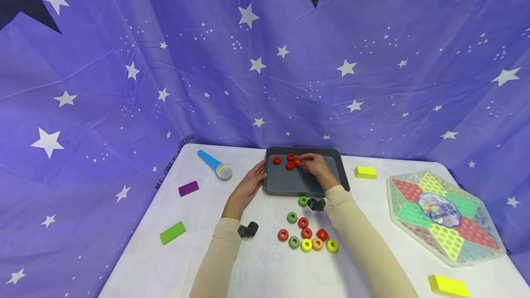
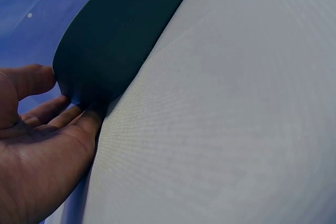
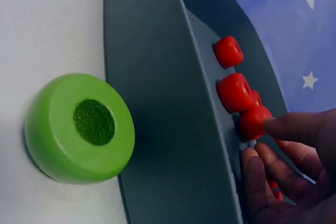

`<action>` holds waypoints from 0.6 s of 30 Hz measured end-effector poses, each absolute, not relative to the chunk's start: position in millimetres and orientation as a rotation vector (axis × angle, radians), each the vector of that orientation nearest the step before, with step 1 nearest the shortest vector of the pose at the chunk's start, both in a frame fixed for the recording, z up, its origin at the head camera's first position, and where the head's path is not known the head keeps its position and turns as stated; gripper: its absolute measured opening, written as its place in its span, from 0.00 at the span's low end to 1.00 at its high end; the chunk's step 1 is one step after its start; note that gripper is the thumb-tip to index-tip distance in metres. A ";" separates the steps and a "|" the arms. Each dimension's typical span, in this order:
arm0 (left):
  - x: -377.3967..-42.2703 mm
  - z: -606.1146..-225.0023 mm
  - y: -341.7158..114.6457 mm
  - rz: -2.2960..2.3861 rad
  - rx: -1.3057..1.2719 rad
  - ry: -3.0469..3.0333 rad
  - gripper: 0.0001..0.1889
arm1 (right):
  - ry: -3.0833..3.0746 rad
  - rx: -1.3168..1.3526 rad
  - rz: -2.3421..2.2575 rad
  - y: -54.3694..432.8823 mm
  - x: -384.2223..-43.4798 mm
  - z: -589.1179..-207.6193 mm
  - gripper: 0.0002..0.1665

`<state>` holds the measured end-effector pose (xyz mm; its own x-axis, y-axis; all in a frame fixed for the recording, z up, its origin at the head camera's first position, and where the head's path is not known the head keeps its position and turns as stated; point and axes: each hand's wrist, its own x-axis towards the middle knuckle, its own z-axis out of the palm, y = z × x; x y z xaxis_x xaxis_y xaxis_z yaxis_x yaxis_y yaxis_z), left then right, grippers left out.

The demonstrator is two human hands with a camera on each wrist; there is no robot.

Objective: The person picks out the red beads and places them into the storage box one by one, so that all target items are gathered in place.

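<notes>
A dark grey tray [image 1: 306, 186] lies at the back of the table, with several red beads [image 1: 277, 160] grouped in its left half. My right hand [image 1: 314, 164] reaches in over the tray and pinches a red bead [image 3: 254, 123] beside the others. In the right wrist view, the thumb is on that bead and the other fingers curl below it. More red shows partly hidden behind those fingers. My left hand [image 1: 250, 184] rests against the tray's left wall, its fingers [image 2: 76, 116] along the outside and its thumb at the rim.
Green bead [image 3: 79, 129] sits just outside the tray's front wall. Several red, green, yellow and orange beads [image 1: 306, 244] lie nearer. Leftward are a toy microphone [image 1: 215, 164], purple block [image 1: 188, 188] and green block [image 1: 172, 233]; rightward, yellow blocks [image 1: 365, 172] and a star-patterned game board [image 1: 445, 217].
</notes>
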<state>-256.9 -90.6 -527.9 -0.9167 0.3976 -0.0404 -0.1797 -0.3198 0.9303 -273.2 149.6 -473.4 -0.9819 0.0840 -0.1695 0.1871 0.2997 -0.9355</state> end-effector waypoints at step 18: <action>-254.6 -524.9 -89.5 2.268 0.276 1.589 0.32 | 2.416 0.151 -1.863 173.4 -255.1 -470.5 0.24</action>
